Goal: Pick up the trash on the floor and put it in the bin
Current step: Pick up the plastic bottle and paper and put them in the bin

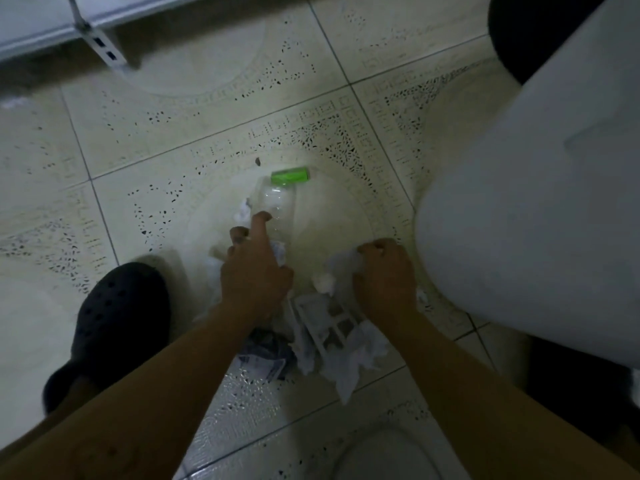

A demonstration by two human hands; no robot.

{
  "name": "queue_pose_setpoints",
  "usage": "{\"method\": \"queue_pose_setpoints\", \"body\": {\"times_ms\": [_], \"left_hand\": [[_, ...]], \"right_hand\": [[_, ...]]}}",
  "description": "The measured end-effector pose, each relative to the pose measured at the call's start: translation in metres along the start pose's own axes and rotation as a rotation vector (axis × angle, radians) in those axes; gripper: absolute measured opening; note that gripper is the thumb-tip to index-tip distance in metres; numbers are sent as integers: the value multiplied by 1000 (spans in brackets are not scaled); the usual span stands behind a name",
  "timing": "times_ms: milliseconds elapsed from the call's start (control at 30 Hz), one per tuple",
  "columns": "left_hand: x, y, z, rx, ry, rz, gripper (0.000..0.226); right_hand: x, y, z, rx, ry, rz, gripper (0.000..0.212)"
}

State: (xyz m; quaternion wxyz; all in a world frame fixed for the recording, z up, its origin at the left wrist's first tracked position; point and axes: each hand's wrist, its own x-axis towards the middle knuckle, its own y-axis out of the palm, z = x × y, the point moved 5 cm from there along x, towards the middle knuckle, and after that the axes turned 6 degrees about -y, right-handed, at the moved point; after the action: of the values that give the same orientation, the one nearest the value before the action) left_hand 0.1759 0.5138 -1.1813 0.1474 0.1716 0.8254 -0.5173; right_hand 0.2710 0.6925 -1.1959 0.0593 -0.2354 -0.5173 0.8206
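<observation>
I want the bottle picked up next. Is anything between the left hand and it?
Nothing visible blocks it. The left hand already has fingertips at the clear plastic bottle on the tile floor; only crumpled paper lies just beside it.

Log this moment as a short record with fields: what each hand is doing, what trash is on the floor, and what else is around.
left hand: reaching onto the clear plastic bottle with a green label, fingers partly open over it
right hand: closed on a crumpled white paper
other trash: flattened printed carton and more crumpled paper between the forearms
floor: pale patterned tile floor
nearby: black perforated clog at left, large white container at right
lighting: dim
</observation>
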Motion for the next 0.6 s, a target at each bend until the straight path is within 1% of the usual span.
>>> {"method": "queue_pose_setpoints", "body": {"times_ms": [33, 100, 133, 200, 267, 333, 400, 433, 500, 600], "left_hand": [[1, 0, 3, -32, -18, 7, 85], [3, 1, 6, -56, -50, 25, 90], [5, 1, 6, -42, -55, 26, 92], [6, -1, 5, -13, -48, 17, 98], [6, -4, 4, -38, -48, 18, 101], [5, -8, 2, -105, -48, 14, 103], [1, -12, -2, -190, -26, 12, 107], [-3, -15, -5, -230, -18, 16, 110], [-15, -20, -11, -289, -8, 21, 113], [-35, -34, -21, -382, -11, 17, 109]], "right_hand": [[2, 0, -4, -2, 37, -14, 47], [6, 5, -10, -53, 81, 41, 63], [8, 8, -12, -82, 93, 71, 67], [12, 12, -15, -96, 121, 97, 68], [16, 13, -19, 10, 189, 102, 57], [19, 12, -21, 185, 251, 134, 35], [19, 9, -18, 290, 238, 177, 12], [17, 5, -15, 330, 221, 172, 9], [7, -9, -5, 391, 193, 105, 20], [-17, -42, 13, 352, 123, -52, 22]]}}
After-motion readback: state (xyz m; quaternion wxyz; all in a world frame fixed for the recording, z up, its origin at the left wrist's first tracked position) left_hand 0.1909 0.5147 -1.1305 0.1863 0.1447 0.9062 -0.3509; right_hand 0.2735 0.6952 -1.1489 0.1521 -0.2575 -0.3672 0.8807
